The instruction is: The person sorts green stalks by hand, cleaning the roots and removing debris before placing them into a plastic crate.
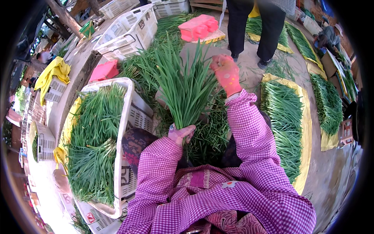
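My left hand (182, 133), in a pale patterned glove, is closed round the lower stalks of a bunch of garlic chives (186, 87). The bunch stands upright in front of me, its long green leaves fanning out at the top. My right hand (226, 74), in an orange glove with yellow dots, is raised beside the leaf tips on the right. Its fingers are curled together; whatever they may pinch is too small to make out. Loose chive leaves (212, 134) lie in a heap between my knees, below the bunch.
At my left stands a white plastic crate (126, 101) full of chives. Another white crate (117, 43) and pink foam blocks (198, 27) are farther off. Chives lie on yellow sheets (306, 128) at my right. A person in dark trousers (238, 27) stands ahead.
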{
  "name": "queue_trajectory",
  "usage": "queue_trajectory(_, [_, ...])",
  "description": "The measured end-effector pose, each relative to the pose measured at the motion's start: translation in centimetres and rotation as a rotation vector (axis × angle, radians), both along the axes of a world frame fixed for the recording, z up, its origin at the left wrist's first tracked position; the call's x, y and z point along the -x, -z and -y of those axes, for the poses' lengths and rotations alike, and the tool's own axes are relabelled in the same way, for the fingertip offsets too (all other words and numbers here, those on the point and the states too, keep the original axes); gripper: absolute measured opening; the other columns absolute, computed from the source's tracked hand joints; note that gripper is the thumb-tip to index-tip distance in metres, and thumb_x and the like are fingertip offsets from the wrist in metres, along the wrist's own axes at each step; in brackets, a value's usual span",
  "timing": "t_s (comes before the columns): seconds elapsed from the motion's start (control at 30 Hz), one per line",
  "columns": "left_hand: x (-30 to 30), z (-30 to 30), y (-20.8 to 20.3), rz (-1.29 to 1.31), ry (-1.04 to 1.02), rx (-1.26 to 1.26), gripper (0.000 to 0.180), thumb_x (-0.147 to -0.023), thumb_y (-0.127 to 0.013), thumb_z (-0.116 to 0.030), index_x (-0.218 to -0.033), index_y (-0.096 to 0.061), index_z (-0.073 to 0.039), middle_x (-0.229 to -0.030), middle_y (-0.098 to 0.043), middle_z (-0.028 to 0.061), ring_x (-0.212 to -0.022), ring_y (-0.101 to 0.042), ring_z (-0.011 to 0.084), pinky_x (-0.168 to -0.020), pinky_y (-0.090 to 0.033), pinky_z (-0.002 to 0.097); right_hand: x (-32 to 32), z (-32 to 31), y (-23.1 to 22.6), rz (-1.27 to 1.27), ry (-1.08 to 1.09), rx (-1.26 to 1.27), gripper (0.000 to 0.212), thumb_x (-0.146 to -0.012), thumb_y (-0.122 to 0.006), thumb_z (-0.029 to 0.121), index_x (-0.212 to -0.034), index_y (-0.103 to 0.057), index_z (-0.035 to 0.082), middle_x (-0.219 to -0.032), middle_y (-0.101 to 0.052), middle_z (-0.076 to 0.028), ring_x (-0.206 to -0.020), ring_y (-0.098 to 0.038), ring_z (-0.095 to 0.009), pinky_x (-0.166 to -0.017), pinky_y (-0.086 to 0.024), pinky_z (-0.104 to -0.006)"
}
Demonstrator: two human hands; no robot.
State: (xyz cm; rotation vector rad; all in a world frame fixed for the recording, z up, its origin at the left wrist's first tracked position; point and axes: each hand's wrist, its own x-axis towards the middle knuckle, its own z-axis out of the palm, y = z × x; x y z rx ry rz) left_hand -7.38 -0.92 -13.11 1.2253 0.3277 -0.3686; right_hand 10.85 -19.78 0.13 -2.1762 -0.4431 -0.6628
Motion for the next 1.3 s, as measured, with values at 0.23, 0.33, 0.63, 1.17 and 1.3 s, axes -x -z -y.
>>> queue_trajectory(0.23, [1.1, 2.4, -5.8, 0.067, -0.100, -0.301, 0.030, -0.084, -0.057, -0.018, -0.093, -0.055, 0.011, -0.066, -0.055, 0.0129, -0.050, -0.052, 0.0192, -0.038, -0.037, 0.0258, -1.4, 3.9, -1.6, -0.346, -0.294, -0.467, 0.026, -0.082, -0.065, 0.022, -0.100, -0.065, 0.003, -0.090, -0.064, -0.006, -0.081, -0.058, -0.014, -0.075, -0.044, -0.0263])
queue_trajectory(0.33, [0.3, 1.3, -4.0, 0.013, -0.071, -0.158, 0.029, -0.084, -0.060, -0.016, -0.093, -0.056, 0.012, -0.066, -0.056, 0.0124, -0.050, -0.052, 0.0187, -0.038, -0.037, 0.0254, 0.1, 2.8, -1.7, -0.456, -0.504, -0.216, 0.028, -0.082, -0.065, 0.023, -0.102, -0.065, 0.003, -0.090, -0.065, -0.006, -0.081, -0.058, -0.015, -0.074, -0.045, -0.0269])
queue_trajectory(0.63, [1.4, 1.7, -3.9, 0.099, -0.149, -0.195, 0.038, -0.085, -0.063, -0.022, -0.102, -0.058, 0.011, -0.073, -0.059, 0.0110, -0.051, -0.052, 0.0166, -0.039, -0.037, 0.0250, 1.0, 0.8, -1.2, -0.643, -0.412, -0.227, 0.026, -0.081, -0.066, 0.019, -0.099, -0.065, 0.000, -0.081, -0.064, -0.004, -0.074, -0.055, -0.012, -0.069, -0.045, -0.0271])
queue_trajectory(1.17, [0.4, 3.2, -4.4, -0.184, -0.198, -0.383, 0.048, -0.074, -0.073, -0.013, -0.116, -0.051, -0.009, -0.065, -0.057, 0.0017, -0.046, -0.050, 0.0116, -0.037, -0.038, 0.0254, 2.4, -0.9, -3.2, 0.147, -0.246, -0.018, 0.017, -0.078, -0.061, 0.015, -0.094, -0.067, 0.012, -0.092, -0.064, -0.004, -0.091, -0.056, -0.025, -0.081, -0.043, -0.0353])
queue_trajectory(1.3, [0.3, 2.9, -1.4, -0.088, -0.158, -0.665, 0.059, -0.071, -0.074, -0.022, -0.124, -0.050, -0.011, -0.088, -0.065, 0.0073, -0.073, -0.062, 0.0181, -0.063, -0.049, 0.0305, 1.0, -1.5, -1.0, 0.232, -0.088, 0.255, 0.016, -0.079, -0.059, 0.020, -0.091, -0.066, 0.013, -0.096, -0.065, -0.004, -0.097, -0.056, -0.028, -0.084, -0.042, -0.0402])
